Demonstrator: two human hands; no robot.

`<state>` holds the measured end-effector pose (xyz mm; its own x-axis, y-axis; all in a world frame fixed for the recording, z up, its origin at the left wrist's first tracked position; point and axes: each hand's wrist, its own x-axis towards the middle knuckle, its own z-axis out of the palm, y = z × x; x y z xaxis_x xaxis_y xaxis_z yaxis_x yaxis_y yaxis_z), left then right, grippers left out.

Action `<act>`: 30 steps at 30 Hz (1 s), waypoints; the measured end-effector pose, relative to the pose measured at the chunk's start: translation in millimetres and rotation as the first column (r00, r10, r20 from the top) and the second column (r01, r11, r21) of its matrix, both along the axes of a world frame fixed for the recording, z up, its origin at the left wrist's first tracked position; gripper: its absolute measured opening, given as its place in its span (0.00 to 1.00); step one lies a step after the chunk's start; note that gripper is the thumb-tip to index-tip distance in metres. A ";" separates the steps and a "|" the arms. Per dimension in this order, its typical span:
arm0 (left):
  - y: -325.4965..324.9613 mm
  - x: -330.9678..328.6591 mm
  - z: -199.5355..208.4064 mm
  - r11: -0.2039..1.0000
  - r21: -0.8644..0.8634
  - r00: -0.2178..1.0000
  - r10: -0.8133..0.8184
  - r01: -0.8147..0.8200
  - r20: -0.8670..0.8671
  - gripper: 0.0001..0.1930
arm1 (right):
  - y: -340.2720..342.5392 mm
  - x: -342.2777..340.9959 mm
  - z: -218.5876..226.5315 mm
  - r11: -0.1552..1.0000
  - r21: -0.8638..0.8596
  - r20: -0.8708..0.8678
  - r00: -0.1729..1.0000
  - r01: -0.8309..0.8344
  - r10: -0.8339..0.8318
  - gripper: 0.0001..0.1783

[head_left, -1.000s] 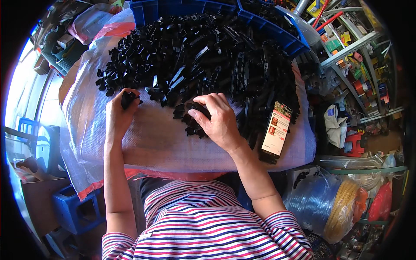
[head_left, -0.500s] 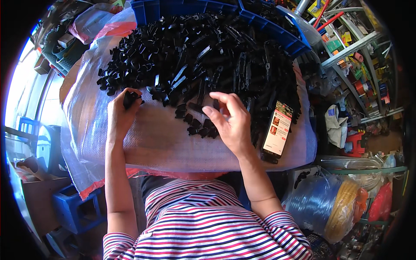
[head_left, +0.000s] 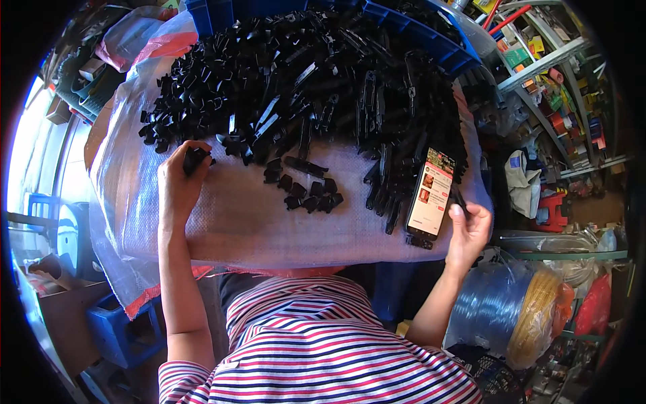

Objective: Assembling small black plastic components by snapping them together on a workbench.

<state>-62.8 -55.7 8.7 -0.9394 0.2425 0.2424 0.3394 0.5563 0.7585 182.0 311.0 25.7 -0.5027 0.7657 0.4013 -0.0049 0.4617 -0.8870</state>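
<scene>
While a small black part (head_left: 195, 161) is held left of centre in the frame, it is clamped between the thumb and bent fingers of the left hand (head_left: 177, 180). At the right of the frame, the right hand (head_left: 470, 232) is held just beside the lower right edge of a lit phone (head_left: 429, 202); its thumb and fingers are drawn close together near a slender dark piece (head_left: 459, 197), but whether that piece is pinched cannot be told.

A broad pile of black parts (head_left: 262, 87) is spread across the upper middle of the frame, on a pale woven sheet (head_left: 269, 236). Near the centre, a small cluster of black pieces (head_left: 313, 198) is set apart from the pile, with a longer black piece (head_left: 306, 166) laid just above it. The pile is bordered by blue bins (head_left: 420, 34) along the frame's top. At lower right, coils of blue tubing (head_left: 488, 306) and yellow tubing (head_left: 535, 316) are seen.
</scene>
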 end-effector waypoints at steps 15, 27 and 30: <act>-1.0 -2.7 -4.7 1.000 -0.025 1.000 0.010 -0.010 0.009 0.07 | 15.5 32.3 -13.9 0.947 0.191 0.314 0.899 0.256 -0.307 0.15; -0.7 -2.6 -3.5 1.000 -0.026 1.000 0.009 -0.009 -0.013 0.08 | -18.0 27.8 5.3 0.952 0.295 0.175 0.974 0.086 -0.143 0.12; 0.0 -1.5 -1.2 1.000 -0.019 1.000 0.006 -0.006 -0.002 0.08 | -20.7 27.7 4.9 0.949 0.312 0.177 0.978 0.049 -0.109 0.12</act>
